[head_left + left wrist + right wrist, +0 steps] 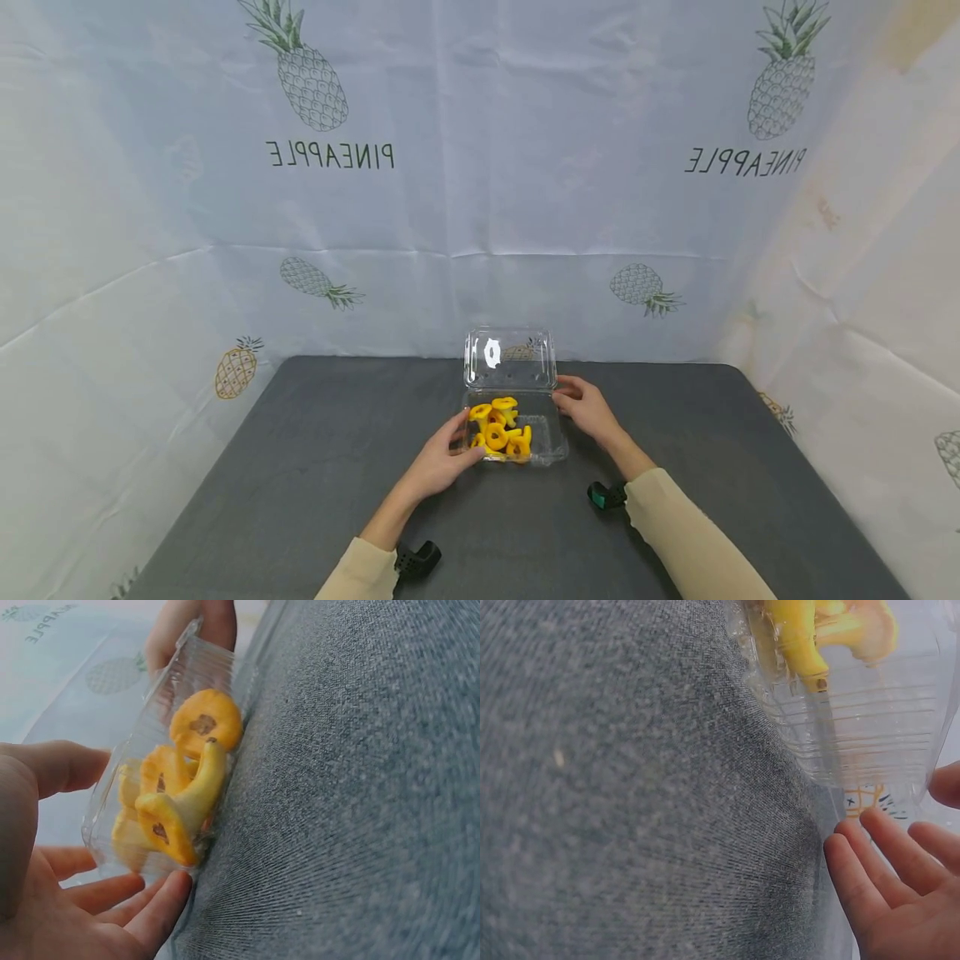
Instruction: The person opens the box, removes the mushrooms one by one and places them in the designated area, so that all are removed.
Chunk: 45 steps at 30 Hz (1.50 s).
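Observation:
A clear plastic clamshell box (pixel 551 433) sits on the dark table, its hinged lid (pixel 510 358) raised at the back. Several yellow, trumpet-shaped mushrooms (pixel 496 436) lie in its base, mostly toward the left; two of them show brown centres in the left wrist view. At the box's left side, my left hand (pixel 438 462) has its thumb by the front rim and its loosely extended fingers (pixel 161 911) against the wall. My right hand (pixel 588 408) is at the right rear side near the hinge. Its fingers (pixel 900 855) are extended beside the ribbed wall.
The dark grey table (pixel 360 433) extends on both sides of the box. Behind it hangs a pale cloth (pixel 525 208) printed with pineapples, and similar cloth covers both sides. Black straps (pixel 606 495) are on both wrists, below the beige sleeves.

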Each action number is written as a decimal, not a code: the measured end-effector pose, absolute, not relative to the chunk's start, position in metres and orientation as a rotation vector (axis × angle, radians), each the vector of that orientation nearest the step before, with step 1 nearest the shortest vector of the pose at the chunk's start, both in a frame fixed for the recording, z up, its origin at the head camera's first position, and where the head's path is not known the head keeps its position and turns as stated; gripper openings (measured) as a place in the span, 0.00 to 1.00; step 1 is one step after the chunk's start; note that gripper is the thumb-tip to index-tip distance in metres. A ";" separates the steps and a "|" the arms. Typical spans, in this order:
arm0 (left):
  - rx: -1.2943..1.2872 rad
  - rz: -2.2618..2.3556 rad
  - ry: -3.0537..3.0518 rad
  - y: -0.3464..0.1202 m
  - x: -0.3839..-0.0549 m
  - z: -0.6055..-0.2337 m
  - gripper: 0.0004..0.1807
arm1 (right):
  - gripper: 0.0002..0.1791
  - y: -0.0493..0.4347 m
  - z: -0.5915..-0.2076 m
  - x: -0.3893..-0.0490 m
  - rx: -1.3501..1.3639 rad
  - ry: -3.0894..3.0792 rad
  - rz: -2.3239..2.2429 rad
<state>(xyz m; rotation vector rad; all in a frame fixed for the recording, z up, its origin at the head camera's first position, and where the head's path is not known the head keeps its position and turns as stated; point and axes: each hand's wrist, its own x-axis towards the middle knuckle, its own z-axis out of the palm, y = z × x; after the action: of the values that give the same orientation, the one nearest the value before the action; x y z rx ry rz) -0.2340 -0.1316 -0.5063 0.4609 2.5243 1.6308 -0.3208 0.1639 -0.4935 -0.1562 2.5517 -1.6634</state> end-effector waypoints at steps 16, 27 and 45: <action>0.477 1.618 2.569 -0.129 -0.234 -0.510 0.39 | 0.25 0.174 -0.483 -0.309 -0.237 2.820 -1.456; 0.438 1.591 2.586 -0.127 -0.236 -0.512 0.36 | 0.21 0.160 -0.459 -0.290 -0.459 3.020 -1.383; 0.423 1.653 2.588 -0.125 -0.234 -0.510 0.38 | 0.25 0.114 -0.457 -0.290 -0.464 2.896 -1.270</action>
<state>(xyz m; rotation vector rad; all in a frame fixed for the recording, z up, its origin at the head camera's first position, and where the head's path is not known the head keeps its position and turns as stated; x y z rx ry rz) -0.2343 -0.1251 -0.5104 0.4229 2.5878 1.6527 -0.2902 0.1145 -0.4571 -0.4642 2.8957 -1.2697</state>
